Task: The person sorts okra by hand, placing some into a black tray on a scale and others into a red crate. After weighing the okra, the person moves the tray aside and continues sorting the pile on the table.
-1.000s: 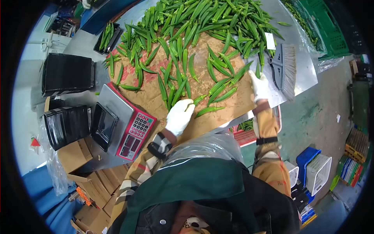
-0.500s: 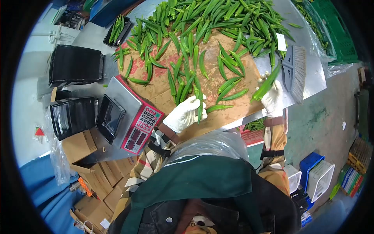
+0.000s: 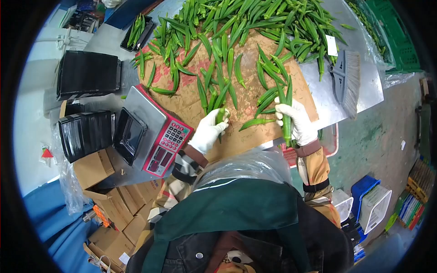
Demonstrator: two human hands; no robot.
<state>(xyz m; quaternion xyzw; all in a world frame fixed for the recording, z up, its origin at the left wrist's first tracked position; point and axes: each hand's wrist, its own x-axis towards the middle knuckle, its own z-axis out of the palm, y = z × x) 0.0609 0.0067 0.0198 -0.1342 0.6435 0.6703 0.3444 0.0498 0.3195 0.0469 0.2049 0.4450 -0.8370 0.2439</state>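
My left hand, in a white glove, is closed around an okra pod near the front of a worn cardboard sheet. White-gloved too, my right hand grips okra upright at the sheet's right side; it looks like more than one pod, partly covered by the fingers. Between and beyond the hands lie loose okra pods. A large okra heap covers the far side of the table.
Left of the sheet stands a red weighing scale with a black tray on it. Stacked black trays are farther left. A grey brush head lies at right, near a green crate. A red basket sits below the table edge.
My right hand has moved left, from beside the brush to over the cardboard, still with okra in it. My left hand has shifted slightly left, and its okra is now more enclosed by the fingers.
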